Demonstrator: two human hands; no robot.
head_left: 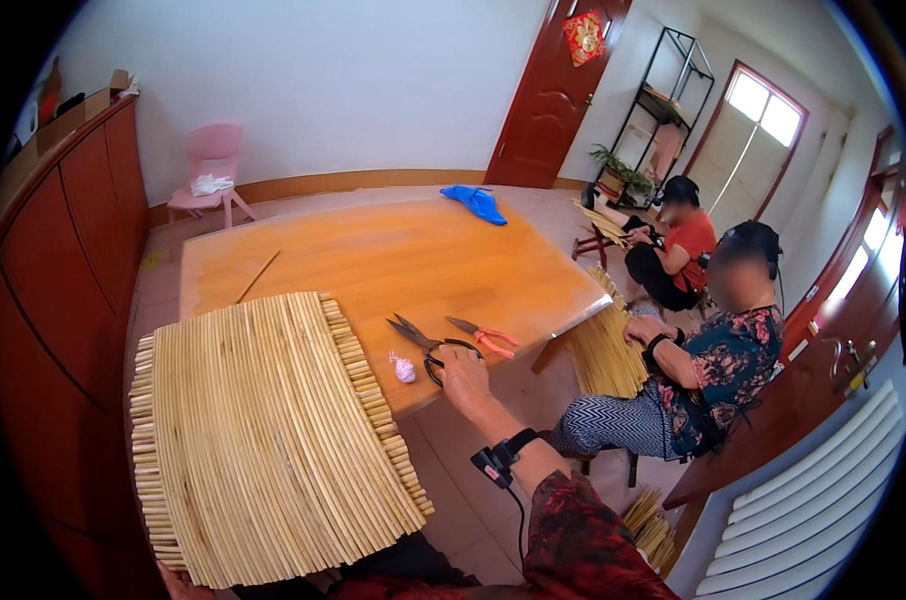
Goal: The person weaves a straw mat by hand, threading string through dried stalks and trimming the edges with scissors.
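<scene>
My right hand [463,375] is closed on the black handles of a pair of scissors [410,331] lying at the table's near edge. Beside it are red-handled scissors [491,338] and a small pale ball of string [404,368]. My left hand [178,585], mostly hidden, holds the lower-left edge of a large mat [263,440] of straw-coloured sticks, which rests partly over the orange wooden table [373,250]. A thin stick [256,276] lies behind the mat, and a crumpled blue item [478,204] sits at the table's far edge.
Two seated co-workers [728,380] [678,260] handle stick bundles at the right. A red cabinet [73,250] lines the left; a pink chair [203,180] stands behind the table. More sticks [648,525], a radiator [803,500] and a door [843,380] are at lower right.
</scene>
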